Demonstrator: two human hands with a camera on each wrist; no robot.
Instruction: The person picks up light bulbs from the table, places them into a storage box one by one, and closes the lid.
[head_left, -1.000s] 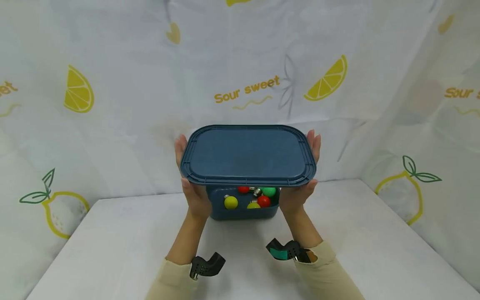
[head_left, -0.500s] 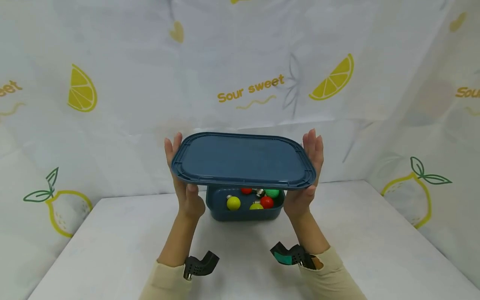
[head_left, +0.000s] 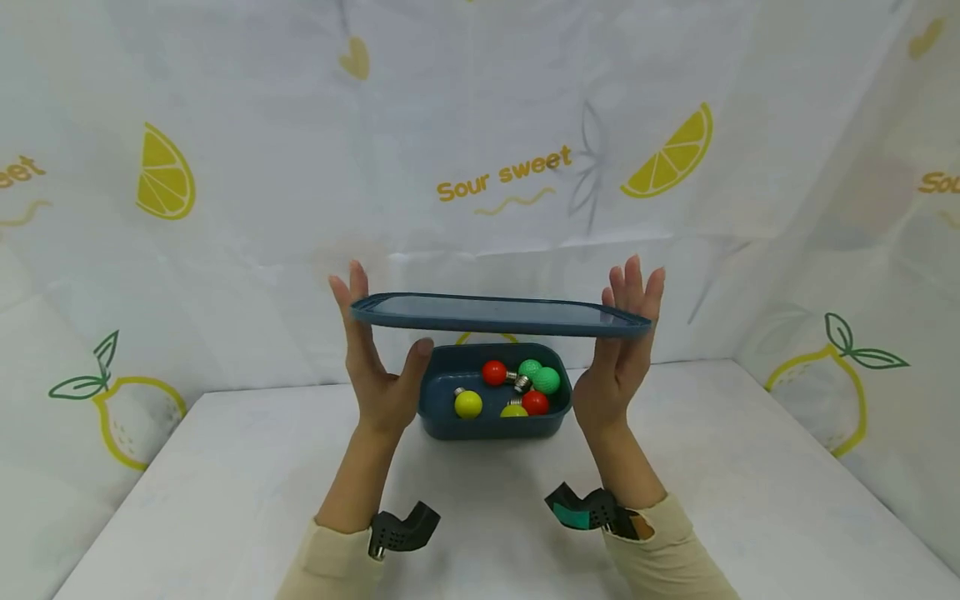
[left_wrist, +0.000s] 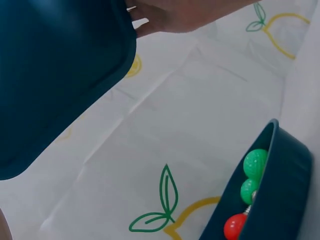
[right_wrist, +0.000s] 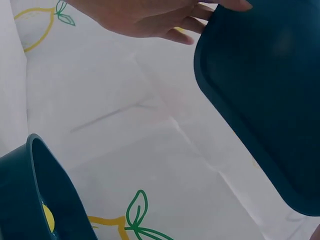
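Note:
A dark blue box lid (head_left: 498, 315) is held up nearly level, seen almost edge-on in the head view. My left hand (head_left: 378, 383) supports its left end with fingers straight up and the thumb apart below. At the opposite end my right hand (head_left: 618, 371) presses with straight, upright fingers; its thumb is hidden in the head view. Below and behind stands a matching blue box (head_left: 491, 428) on the table, holding red bulbs (head_left: 493, 372), green bulbs (head_left: 547, 381) and yellow bulbs (head_left: 468, 405). Both wrist views show the lid's underside (left_wrist: 55, 65).
A white table (head_left: 495, 517) lies under the arms. Behind it hangs a white cloth backdrop (head_left: 270, 242) with lemon prints, and similar cloth closes off both sides. Black camera mounts (head_left: 405, 528) sit on the wrists.
The lid has tilted from facing me to nearly flat, uncovering more of the box and bulbs behind. Both hands have stayed at its ends; the left thumb now stands clear below the lid.

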